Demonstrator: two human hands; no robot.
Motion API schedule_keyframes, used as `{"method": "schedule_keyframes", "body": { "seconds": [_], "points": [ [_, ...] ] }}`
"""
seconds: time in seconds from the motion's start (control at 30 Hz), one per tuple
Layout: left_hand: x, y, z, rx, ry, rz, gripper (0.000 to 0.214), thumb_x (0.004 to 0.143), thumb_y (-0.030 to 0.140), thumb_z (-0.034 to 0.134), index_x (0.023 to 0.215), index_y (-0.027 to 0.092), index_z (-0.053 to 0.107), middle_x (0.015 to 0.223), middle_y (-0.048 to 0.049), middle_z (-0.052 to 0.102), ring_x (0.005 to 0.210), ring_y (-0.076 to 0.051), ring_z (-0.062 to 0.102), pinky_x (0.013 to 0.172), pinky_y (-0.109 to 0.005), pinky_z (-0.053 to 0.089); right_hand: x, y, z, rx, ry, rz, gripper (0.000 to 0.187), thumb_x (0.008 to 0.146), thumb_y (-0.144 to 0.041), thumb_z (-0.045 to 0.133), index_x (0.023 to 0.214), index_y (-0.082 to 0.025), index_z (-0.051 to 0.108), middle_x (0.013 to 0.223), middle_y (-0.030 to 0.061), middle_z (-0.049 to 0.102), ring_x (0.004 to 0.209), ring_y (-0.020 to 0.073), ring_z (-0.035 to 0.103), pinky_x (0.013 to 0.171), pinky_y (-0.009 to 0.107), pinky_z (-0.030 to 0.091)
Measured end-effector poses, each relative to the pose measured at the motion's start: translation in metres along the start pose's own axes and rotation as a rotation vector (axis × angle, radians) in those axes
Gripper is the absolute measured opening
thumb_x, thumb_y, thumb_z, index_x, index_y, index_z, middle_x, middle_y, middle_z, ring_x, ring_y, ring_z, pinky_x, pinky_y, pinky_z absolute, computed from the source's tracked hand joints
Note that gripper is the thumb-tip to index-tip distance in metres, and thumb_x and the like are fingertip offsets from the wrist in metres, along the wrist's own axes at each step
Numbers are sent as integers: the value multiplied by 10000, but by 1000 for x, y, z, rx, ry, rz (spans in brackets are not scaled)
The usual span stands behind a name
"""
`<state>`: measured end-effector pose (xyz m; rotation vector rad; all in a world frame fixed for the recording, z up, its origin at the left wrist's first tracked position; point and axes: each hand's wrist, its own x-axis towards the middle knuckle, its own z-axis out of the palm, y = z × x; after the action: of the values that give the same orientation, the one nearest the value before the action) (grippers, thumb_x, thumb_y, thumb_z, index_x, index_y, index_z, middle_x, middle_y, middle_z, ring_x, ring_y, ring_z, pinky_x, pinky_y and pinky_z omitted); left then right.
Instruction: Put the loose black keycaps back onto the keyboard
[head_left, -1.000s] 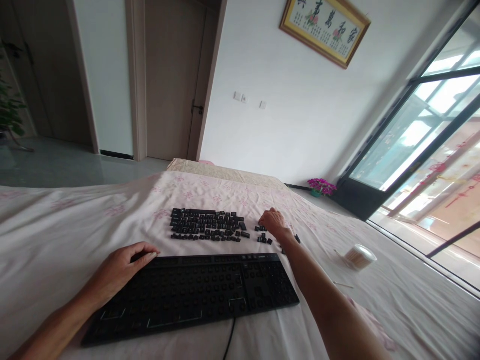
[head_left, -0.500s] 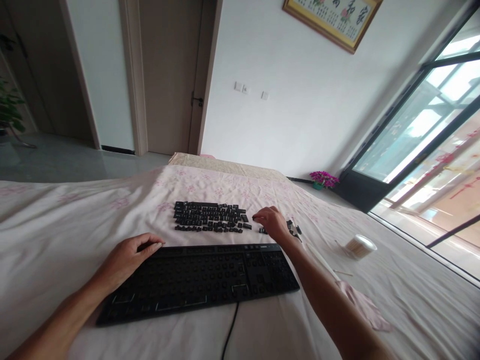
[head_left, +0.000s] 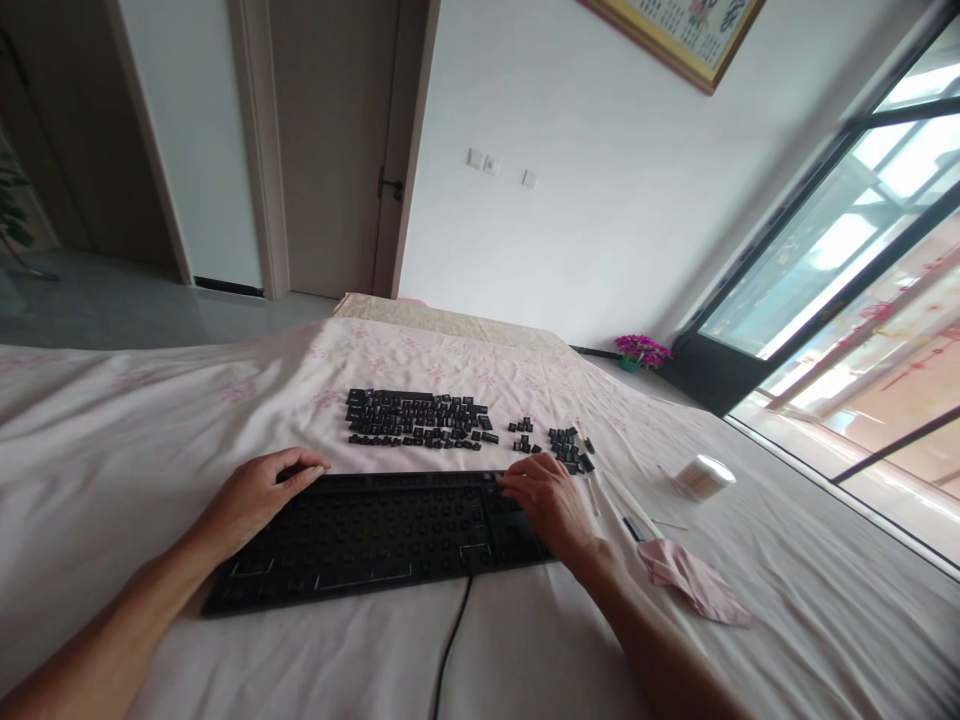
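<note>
The keyboard (head_left: 382, 535) runs left-to-right at lower centre, right hand (head_left: 551, 500) over its right part, left hand (head_left: 259, 495) by its upper-left edge; both grips unclear.

Smooth plastic keyboard (head_left: 390, 535) on wrinkled cloth sheet (head_left: 337, 650).

Across the room, a tall taupe door (head_left: 326, 140) with a dark lever handle (head_left: 390, 184) stands shut beside a plain white wall (head_left: 540, 250). Three small white square plates (head_left: 490, 165) line that wall; up to their right hangs a gold-framed panel of dark characters (head_left: 675, 40). Magenta flowers in a green pot (head_left: 643, 350) sit near dark-framed glass panes (head_left: 787, 290). A green leafy plant (head_left: 11, 205) shows at far left.
</note>
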<state>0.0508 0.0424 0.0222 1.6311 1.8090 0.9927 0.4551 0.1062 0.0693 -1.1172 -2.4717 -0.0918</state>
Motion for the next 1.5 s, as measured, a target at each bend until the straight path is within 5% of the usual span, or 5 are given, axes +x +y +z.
{"method": "schedule_keyframes", "body": {
  "seconds": [1.07,1.5],
  "points": [
    [2,0,0,31,-11,13,408,803,551,527,940,221,725,989,-38,748,929,-247,669,848,-302,490,-7,-4,9,-67,31,-15,198,936,-275,551,961,-260,747,927,51,682,904,212,530,822,354,409],
    [0,0,0,41,-4,11,379,814,540,528,934,237,722,970,-4,747,913,-224,671,839,-268,472,-15,-18,4,-141,-95,-40,313,862,-116,498,1103,-227,664,1024,87,638,976,240,492,855,378,370]
  ]
}}
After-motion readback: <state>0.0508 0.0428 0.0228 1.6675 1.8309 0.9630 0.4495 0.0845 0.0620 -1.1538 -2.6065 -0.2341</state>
